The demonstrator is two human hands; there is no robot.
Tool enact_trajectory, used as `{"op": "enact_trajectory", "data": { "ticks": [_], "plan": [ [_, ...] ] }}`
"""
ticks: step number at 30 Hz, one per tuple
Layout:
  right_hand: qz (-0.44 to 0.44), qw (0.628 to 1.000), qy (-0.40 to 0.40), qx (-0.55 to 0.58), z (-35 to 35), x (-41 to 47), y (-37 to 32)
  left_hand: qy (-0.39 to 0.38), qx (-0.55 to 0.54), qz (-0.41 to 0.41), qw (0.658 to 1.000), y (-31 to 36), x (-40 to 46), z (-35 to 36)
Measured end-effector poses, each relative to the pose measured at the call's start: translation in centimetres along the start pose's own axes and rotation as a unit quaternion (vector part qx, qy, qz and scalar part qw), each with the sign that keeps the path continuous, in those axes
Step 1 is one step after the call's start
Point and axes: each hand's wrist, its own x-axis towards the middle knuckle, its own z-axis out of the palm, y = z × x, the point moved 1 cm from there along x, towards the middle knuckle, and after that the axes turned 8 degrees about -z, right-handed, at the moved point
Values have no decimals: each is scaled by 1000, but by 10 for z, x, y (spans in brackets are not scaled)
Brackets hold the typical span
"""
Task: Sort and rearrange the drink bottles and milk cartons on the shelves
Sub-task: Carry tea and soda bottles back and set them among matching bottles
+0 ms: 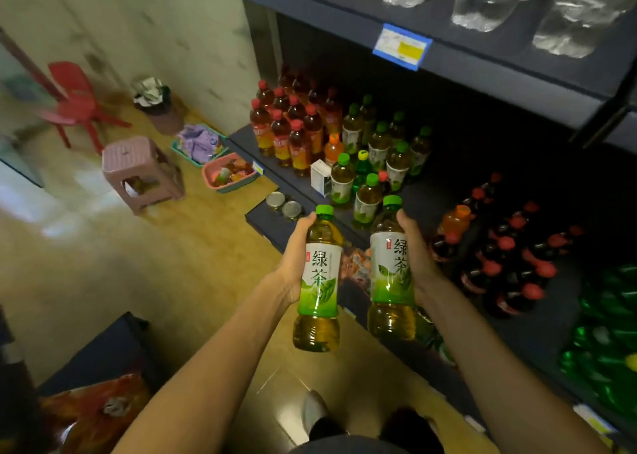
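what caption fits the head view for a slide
Left hand and right hand each grip a green tea bottle before the bottom shelf.

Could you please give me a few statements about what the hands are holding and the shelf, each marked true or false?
1. Each hand grips a green tea bottle. True: left hand, left bottle; right hand, right bottle.
2. Both held bottles have red caps. False: the caps are green.
3. A white carton stands beside the green-capped bottles on the shelf. True.
4. The pink stool stands on the shelf. False: it stands on the floor.
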Motion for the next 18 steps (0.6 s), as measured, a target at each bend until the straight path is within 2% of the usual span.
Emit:
{"op": "enact_trajectory", "data": {
  "ticks": [7, 18],
  "plan": [
    [14, 998, 36, -56, 41, 28, 4, -12, -18, -28, 999, 36, 10, -45],
    [44, 993, 96, -48, 75, 125, -4, 1, -25, -69, 997, 117, 51, -82]
  ]
}}
